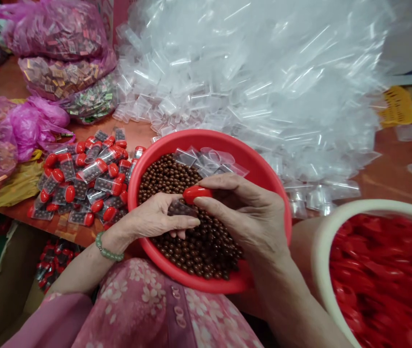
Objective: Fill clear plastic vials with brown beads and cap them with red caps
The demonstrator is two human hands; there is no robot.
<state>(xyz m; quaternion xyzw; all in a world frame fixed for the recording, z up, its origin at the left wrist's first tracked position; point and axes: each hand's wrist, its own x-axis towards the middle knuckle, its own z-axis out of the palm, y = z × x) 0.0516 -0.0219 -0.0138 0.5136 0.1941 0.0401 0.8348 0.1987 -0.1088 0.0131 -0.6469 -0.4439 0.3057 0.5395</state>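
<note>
Over a red basin (162,270) of brown beads (195,251), my left hand (158,215) holds a clear container (182,209) with dark beads inside, gripped between thumb and fingers. Pinched between the thumb and fingertips of my right hand (245,208) is a red cap (197,194), close above the container's right end. Whether cap and container touch cannot be made out. Several clear, unfilled containers (215,162) lie on the beads at the basin's back.
Capped containers (93,176) are piled left of the basin, more in a box (13,280) below. Behind lies a large heap of clear containers (249,82). A white bucket (324,256) of red caps stands right; pink bags (53,29) sit back left.
</note>
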